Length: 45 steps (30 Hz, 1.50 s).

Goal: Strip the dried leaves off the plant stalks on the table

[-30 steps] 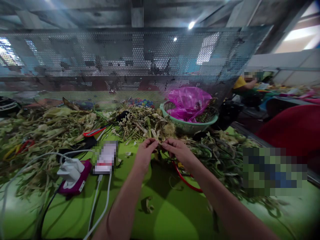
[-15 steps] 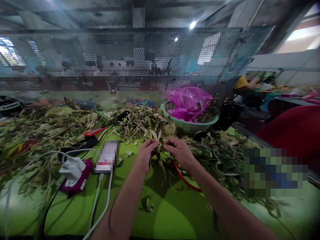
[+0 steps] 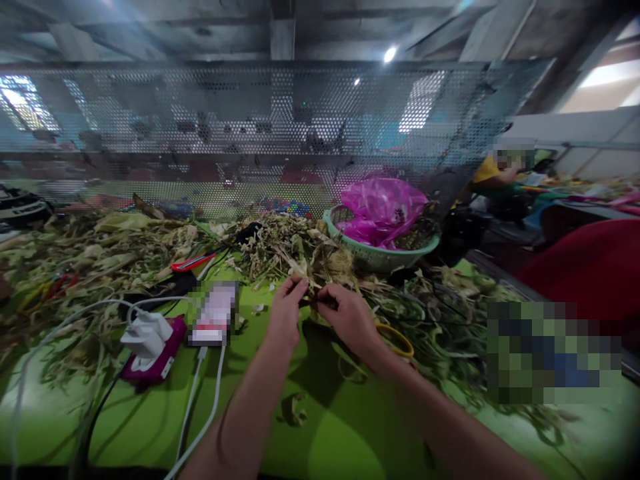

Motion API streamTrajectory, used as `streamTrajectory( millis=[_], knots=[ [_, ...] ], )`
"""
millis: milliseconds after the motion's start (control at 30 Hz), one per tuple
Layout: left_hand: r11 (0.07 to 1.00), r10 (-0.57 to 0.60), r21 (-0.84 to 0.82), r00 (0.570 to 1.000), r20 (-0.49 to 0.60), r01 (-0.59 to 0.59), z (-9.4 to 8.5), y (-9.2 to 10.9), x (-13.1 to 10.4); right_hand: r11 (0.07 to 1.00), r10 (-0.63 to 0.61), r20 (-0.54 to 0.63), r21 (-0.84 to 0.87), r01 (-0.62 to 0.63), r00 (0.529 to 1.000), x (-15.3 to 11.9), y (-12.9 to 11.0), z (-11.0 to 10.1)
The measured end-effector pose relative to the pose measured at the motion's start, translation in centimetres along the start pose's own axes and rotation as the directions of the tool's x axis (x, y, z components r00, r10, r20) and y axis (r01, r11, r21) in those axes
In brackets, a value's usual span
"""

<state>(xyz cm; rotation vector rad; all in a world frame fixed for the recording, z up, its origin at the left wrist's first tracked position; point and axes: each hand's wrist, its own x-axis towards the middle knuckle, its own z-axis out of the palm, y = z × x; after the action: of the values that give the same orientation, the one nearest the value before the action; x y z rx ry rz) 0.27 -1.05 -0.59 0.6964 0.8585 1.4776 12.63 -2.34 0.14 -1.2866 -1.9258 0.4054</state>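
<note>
Low over the green table (image 3: 320, 413), my left hand (image 3: 287, 308) pinches a piece of pale dried plant (image 3: 301, 265) between thumb and fingers. Close on its right, my right hand (image 3: 345, 310) has its fingers closed at the base of the same plant piece, the fingertips partly hidden. A yellow ring-shaped handle (image 3: 400, 339) shows beside my right wrist. Behind both hands lies a heap of dry, withered plant stalks (image 3: 273, 247). A small curled scrap (image 3: 296, 409) rests on the table below my hands.
A green basket (image 3: 387, 257) with a pink plastic bag (image 3: 383, 207) stands behind the heap. At left are a phone (image 3: 216, 313), a purple power strip (image 3: 170, 353) with white cables and a red cutter (image 3: 193, 261). A person (image 3: 487, 177) sits far right.
My right hand has turned and moved slightly down and left, its fingers more curled. The plant piece sits lower between my hands. A yellow handle now shows where a red one was visible.
</note>
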Motion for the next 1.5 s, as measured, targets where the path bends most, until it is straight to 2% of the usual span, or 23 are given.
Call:
streamTrajectory(
  millis=[100,200,300,367,433,533,633,867,1033,1200,1333,1500],
  knots=[
    [0.994,-0.094,-0.057,0.996,-0.006,0.094,-0.2,0.1,0.0,0.96,-0.131,-0.011,-0.253,0.124,0.991,-0.5,0.0,0.6],
    [0.989,-0.121,-0.089,0.993,0.003,0.121,-0.4,0.2,0.0,0.911,-0.191,0.011,-0.371,0.181,0.982,-0.6,-0.1,0.8],
    [0.993,-0.101,-0.054,0.994,0.037,0.103,-0.5,0.3,0.2,0.944,-0.156,0.042,-0.286,0.162,0.987,-0.3,0.0,0.4],
    [0.999,-0.044,0.034,0.997,0.063,0.042,-0.6,0.3,0.3,0.983,-0.102,0.042,-0.152,0.108,0.994,0.1,0.2,-0.3],
    [0.987,0.023,0.154,0.993,0.112,-0.041,-0.5,0.2,0.4,0.999,-0.031,-0.012,0.005,0.032,0.999,0.5,0.4,-1.0],
    [0.944,0.078,0.297,0.974,0.214,-0.141,-0.2,0.1,0.3,0.976,0.071,-0.096,0.212,-0.05,0.993,0.8,0.7,-1.8],
    [0.896,0.094,0.397,0.957,0.274,-0.201,0.0,-0.1,0.1,0.951,0.112,-0.117,0.302,-0.072,0.987,0.9,0.9,-2.2],
    [0.772,0.126,0.562,0.938,0.323,-0.297,0.4,-0.4,-0.2,0.972,0.101,-0.198,0.227,-0.054,0.975,0.8,1.3,-2.3],
    [0.791,0.119,0.541,0.939,0.322,-0.286,0.3,-0.7,0.0,0.979,0.042,-0.186,0.205,-0.003,0.982,0.8,1.1,-2.6],
    [0.807,0.112,0.531,0.95,0.291,-0.258,0.3,-0.8,0.0,0.994,-0.103,-0.241,0.009,0.109,0.965,0.5,0.1,-3.1],
    [0.789,0.113,0.558,0.954,0.278,-0.256,0.4,-0.5,-0.2,0.993,-0.119,-0.241,-0.019,0.118,0.963,0.4,0.0,-3.3],
    [0.724,0.126,0.625,0.946,0.297,-0.293,0.3,-0.3,-0.2,0.994,-0.111,-0.213,-0.023,0.109,0.971,0.4,0.0,-3.5]
  ],
)
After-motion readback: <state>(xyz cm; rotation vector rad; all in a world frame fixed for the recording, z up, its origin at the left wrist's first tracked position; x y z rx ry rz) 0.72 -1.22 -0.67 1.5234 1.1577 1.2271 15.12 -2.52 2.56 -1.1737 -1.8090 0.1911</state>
